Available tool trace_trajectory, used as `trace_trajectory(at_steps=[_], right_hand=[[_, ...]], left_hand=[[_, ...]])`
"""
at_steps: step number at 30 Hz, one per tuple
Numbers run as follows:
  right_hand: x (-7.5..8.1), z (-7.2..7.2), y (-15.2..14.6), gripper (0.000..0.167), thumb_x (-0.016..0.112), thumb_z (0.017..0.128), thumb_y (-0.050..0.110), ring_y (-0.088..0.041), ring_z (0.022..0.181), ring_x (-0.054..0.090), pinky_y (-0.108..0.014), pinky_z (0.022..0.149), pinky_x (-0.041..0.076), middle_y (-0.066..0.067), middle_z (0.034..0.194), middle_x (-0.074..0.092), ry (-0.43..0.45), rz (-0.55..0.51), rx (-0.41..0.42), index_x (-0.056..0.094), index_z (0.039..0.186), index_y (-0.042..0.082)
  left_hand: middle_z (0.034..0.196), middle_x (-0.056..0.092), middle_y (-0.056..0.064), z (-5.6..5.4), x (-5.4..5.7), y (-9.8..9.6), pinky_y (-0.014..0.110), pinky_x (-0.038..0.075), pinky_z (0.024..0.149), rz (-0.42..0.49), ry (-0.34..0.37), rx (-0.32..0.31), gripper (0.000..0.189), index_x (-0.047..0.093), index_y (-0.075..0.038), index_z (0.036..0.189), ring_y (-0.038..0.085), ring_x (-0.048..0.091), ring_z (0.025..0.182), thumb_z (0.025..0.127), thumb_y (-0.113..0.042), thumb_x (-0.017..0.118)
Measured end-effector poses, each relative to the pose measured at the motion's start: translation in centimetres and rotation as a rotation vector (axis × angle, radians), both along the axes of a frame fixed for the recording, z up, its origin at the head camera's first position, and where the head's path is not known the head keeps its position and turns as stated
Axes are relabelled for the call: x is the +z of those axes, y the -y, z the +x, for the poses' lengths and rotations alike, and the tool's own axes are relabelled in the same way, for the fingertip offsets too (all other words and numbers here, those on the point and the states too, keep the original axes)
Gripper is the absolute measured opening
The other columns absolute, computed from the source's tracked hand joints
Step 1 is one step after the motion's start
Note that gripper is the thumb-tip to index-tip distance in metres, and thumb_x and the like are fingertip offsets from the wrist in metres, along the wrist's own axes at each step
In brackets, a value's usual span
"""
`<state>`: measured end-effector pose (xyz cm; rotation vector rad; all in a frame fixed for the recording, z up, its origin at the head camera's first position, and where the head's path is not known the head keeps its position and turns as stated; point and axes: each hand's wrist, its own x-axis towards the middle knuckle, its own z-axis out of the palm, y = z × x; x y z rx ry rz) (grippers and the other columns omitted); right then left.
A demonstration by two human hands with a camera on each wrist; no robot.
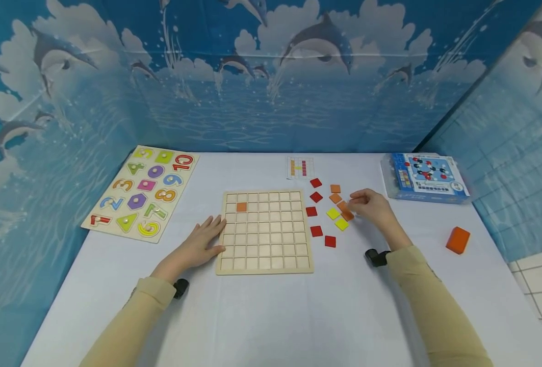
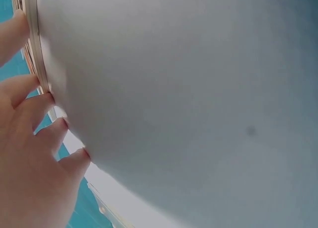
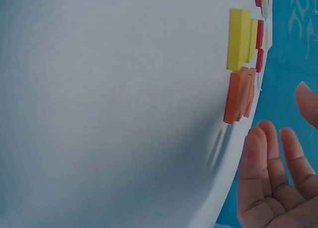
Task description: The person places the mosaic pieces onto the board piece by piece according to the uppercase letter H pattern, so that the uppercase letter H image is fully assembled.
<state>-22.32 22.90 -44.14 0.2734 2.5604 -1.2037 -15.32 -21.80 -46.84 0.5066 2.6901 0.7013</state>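
A wooden grid board [image 1: 265, 271] lies on the white table, with one orange tile [image 1: 241, 207] in a cell of its upper left part. My left hand [image 1: 199, 243] rests at the board's left edge, fingers spread and fingertips touching the rim; the left wrist view shows those fingertips [image 2: 44, 99] along the edge. My right hand [image 1: 372, 206] hovers just right of several loose orange tiles [image 1: 345, 210], holding nothing visible. In the right wrist view its fingers [image 3: 256, 153] are loosely extended, thumb apart. Two yellow tiles [image 1: 333, 213] and several red tiles [image 1: 316, 231] lie nearby.
A small pattern card [image 1: 300, 168] lies behind the board. At the left is a number-and-shape puzzle board [image 1: 144, 193]. A blue boxed set [image 1: 429, 177] stands back right, and an orange block [image 1: 458, 240] sits near the right edge. A dolphin-print curtain [image 1: 271, 112] borders the table.
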Motion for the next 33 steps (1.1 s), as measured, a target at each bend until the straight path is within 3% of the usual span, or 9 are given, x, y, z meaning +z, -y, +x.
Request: trace_trajectory(at_steps=[6,13,19,33], right_hand=[[-0.4,0.1,-0.2,0.051,0.064,0.095,0.026,-0.030,0.104,0.056,-0.035,0.091,0.053,-0.022,0.125,0.058,0.032,0.049,0.009,0.048,0.135,-0.002],[-0.6,0.3,0.1,0.054,0.069,0.093,0.027,-0.028,0.100,0.054,-0.030,0.084,0.049,-0.019,0.117,0.057,0.093,0.069,-0.026,0.048,0.133,-0.002],[-1.0,0.3,0.5,0.052,0.070,0.092,0.026,-0.032,0.102,0.050,-0.036,0.086,0.048,-0.019,0.117,0.055,0.110,0.143,-0.017,0.048,0.130,-0.002],[-0.4,0.7,0.6,0.046,0.069,0.091,0.024,-0.031,0.097,0.051,-0.036,0.079,0.047,-0.020,0.112,0.054,0.147,0.197,-0.001,0.049,0.122,-0.002]], left_hand=[[0.164,0.017,0.017,0.1,0.2,-0.2,0.060,0.006,0.122,-0.012,0.021,0.016,0.074,0.026,-0.004,0.155,0.039,0.008,0.152,0.096,-0.026,0.064],[0.164,0.016,0.016,0.0,0.2,-0.1,0.060,0.005,0.123,-0.006,0.033,0.014,0.074,0.025,-0.005,0.156,0.038,0.007,0.153,0.096,-0.026,0.063],[0.164,0.016,0.016,0.0,0.2,-0.1,0.059,0.005,0.123,-0.010,0.031,0.014,0.073,0.026,-0.005,0.156,0.038,0.007,0.153,0.096,-0.026,0.063],[0.164,0.017,0.016,0.0,0.2,-0.2,0.059,0.005,0.123,-0.009,0.037,0.018,0.073,0.026,-0.005,0.156,0.038,0.007,0.153,0.096,-0.026,0.063]])
